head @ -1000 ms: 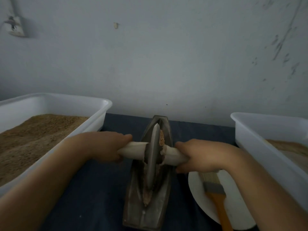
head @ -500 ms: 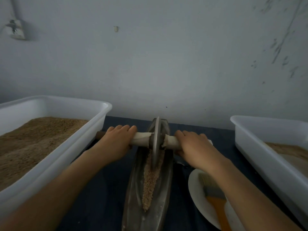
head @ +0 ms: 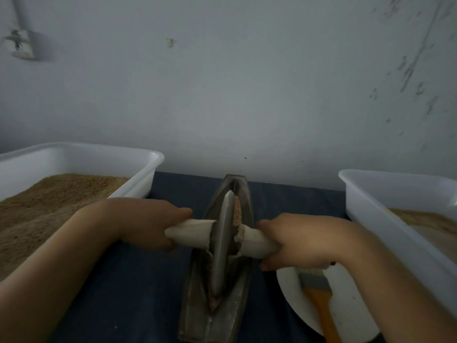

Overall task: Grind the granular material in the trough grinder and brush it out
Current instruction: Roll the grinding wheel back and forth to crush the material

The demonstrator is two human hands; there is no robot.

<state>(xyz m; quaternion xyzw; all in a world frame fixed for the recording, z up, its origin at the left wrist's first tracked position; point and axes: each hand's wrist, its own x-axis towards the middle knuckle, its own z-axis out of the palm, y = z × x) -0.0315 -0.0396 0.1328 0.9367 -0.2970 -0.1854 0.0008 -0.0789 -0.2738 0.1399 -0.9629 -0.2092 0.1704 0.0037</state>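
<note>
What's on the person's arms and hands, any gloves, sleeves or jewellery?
Nothing worn that shows. Left hand and right hand are bare, no gloves; no rings visible. Both forearms are bare to the frame edge, with no sleeve, watch or band in view. The dim, slightly blurred picture could hide small details.

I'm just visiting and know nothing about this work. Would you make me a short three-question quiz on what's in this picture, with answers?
1. True or false: the brush lies on the white plate, held by no hand.
2. What do the left hand and the right hand grip?
A. the tub rims
B. the two handle ends of the grinding wheel
C. the brush
3. Fill in: the wheel stands in the dark ____ between two white tubs.

Key:
1. True.
2. B. Each hand grips one pale handle end, either side of the wheel.
3. Trough, with brown granules showing beyond the wheel.
</note>
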